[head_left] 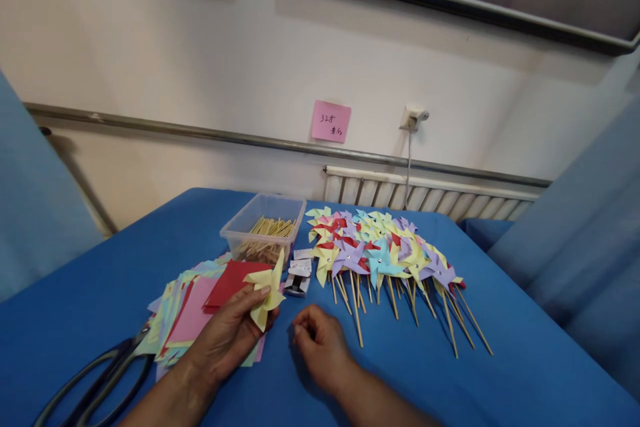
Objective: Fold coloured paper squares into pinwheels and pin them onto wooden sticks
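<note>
My left hand [227,337] pinches a folded yellow paper pinwheel head [267,288] between thumb and fingers, just above a spread stack of coloured paper squares [193,310]. On the blue tablecloth to its right rests my right hand [320,343], fingers curled with the tips pinched together; whether something small sits between them cannot be told. A small pin box [299,277] lies just beyond both hands. A row of finished pinwheels on wooden sticks [383,250] is laid out to the right.
A clear plastic tub of wooden sticks [265,230] stands behind the paper stack. Large black scissors [97,380] lie at the near left. The blue-covered table [500,373] meets a wall with a radiator [425,193] and a pink note [331,121].
</note>
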`<state>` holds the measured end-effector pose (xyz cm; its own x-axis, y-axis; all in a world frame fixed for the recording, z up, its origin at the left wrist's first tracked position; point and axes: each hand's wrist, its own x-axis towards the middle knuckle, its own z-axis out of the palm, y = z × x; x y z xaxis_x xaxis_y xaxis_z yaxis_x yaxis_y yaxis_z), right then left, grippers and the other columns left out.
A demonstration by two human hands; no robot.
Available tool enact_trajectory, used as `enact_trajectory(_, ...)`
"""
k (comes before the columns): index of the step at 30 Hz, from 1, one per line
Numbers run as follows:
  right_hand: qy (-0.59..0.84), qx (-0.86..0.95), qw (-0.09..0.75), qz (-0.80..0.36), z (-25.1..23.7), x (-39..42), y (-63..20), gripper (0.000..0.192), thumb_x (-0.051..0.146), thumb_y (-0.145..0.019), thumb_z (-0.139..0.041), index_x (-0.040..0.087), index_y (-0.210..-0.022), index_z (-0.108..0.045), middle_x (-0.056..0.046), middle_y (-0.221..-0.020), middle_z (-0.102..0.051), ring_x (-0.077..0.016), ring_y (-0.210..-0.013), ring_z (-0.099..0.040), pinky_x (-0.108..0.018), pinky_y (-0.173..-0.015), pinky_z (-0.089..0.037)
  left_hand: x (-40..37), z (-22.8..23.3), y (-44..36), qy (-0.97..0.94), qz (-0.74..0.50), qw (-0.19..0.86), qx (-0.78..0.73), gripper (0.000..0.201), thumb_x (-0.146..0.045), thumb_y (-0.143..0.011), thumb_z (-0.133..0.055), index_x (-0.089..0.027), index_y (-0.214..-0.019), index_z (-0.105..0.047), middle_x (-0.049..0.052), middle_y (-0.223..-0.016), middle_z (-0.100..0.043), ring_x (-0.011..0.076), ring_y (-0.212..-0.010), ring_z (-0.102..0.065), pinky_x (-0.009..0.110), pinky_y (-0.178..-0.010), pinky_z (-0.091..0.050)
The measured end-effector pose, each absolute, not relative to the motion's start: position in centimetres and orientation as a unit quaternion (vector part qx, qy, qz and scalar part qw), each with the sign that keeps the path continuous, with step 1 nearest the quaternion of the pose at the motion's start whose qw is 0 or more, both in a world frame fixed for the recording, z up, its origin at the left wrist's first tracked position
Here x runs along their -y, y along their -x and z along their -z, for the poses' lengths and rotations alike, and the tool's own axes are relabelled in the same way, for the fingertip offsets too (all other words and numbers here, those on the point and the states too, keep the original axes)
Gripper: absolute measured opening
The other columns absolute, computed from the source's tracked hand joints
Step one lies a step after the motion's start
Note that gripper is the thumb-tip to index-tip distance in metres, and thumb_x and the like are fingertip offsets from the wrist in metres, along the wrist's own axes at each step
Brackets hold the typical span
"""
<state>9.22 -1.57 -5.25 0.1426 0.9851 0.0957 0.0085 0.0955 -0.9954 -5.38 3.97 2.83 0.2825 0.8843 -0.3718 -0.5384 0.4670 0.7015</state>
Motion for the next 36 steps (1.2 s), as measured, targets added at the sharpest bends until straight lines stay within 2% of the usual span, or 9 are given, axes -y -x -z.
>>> enact_trajectory(3,0.538,0.532,0.517,-0.4,5.2,1.8,-9.4,0.008,0.017,-0.079,-0.056,0.021,-0.076,-0.062,0.002,-0.064,-0.061,-0.0137,-0.058,-0.053,-0.023,-0.054,-0.038,-4.0,-2.9,5.4,-0.217,-0.46,0.774,-0.378,0.026,-0.007,-0.056,-0.081,-0.017,-0.074,-0.065,-0.002,-0.066,-0.069,0.0135,-0.058,-0.065,0.028,-0.059,-0.058)
enact_trajectory(12,0.572,0.558,0.488,-0.351,4.9,2.0,-9.6,0.012,0.015,-0.08,-0.053,0.019,-0.083,-0.064,0.002,-0.066,-0.061,-0.0132,-0.059,-0.055,-0.021,-0.054,-0.039,-4.3,-2.3,5.2,-0.243,-0.465,0.766,-0.371,0.021,-0.005,-0.059,-0.078,-0.014,-0.074,-0.066,0.001,-0.068,-0.07,0.0145,-0.058,-0.065,0.027,-0.056,-0.058)
enact_trajectory(18,0.619,0.582,0.47,-0.241,4.9,1.1,-9.4,0.015,0.014,-0.08,-0.054,0.019,-0.084,-0.068,-0.001,-0.08,-0.065,-0.015,-0.073,-0.061,-0.022,-0.066,-0.045,-4.3,-3.0,5.4,-0.27,-0.531,0.728,-0.339,0.017,-0.006,-0.063,-0.075,-0.013,-0.077,-0.067,0.002,-0.071,-0.07,0.014,-0.06,-0.066,0.025,-0.058,-0.059)
enact_trajectory(23,0.674,0.594,0.405,-0.172,4.0,-0.8,-8.8,0.02,0.018,-0.084,-0.052,0.02,-0.094,-0.069,-0.003,-0.09,-0.066,-0.0146,-0.08,-0.062,-0.021,-0.072,-0.046,-4.4,-3.4,5.5,-0.284,-0.555,0.705,-0.338,0.019,-0.005,-0.069,-0.07,-0.012,-0.087,-0.069,0.005,-0.076,-0.072,0.014,-0.063,-0.067,0.022,-0.06,-0.058)
enact_trajectory(27,0.702,0.59,0.372,-0.142,3.3,-2.8,-8.7,0.023,0.022,-0.087,-0.05,0.02,-0.101,-0.069,-0.007,-0.096,-0.063,-0.0177,-0.089,-0.061,-0.025,-0.078,-0.045,-4.5,-3.5,5.6,-0.287,-0.579,0.688,-0.332,0.015,-0.002,-0.073,-0.064,-0.011,-0.085,-0.069,0.004,-0.076,-0.072,0.0125,-0.061,-0.066,0.02,-0.057,-0.057)
enact_trajectory(33,0.72,0.619,0.289,-0.117,2.4,-4.2,-9.0,0.023,0.025,-0.088,-0.051,0.023,-0.097,-0.072,-0.008,-0.097,-0.064,-0.0193,-0.088,-0.062,-0.025,-0.074,-0.043,-4.6,-3.5,5.7,-0.271,-0.572,0.696,-0.339,0.016,-0.001,-0.075,-0.061,-0.01,-0.086,-0.069,0.005,-0.076,-0.072,0.0122,-0.06,-0.067,0.02,-0.057,-0.057)
enact_trajectory(36,0.725,0.635,0.245,-0.108,1.9,-4.5,-9.1,0.021,0.028,-0.085,-0.054,0.024,-0.093,-0.073,-0.009,-0.098,-0.065,-0.0205,-0.087,-0.063,-0.027,-0.072,-0.043,-4.6,-3.3,5.7,-0.256,-0.566,0.702,-0.349,0.017,-0.003,-0.077,-0.061,-0.011,-0.09,-0.068,0.007,-0.079,-0.073,0.0148,-0.064,-0.068,0.023,-0.06,-0.058)
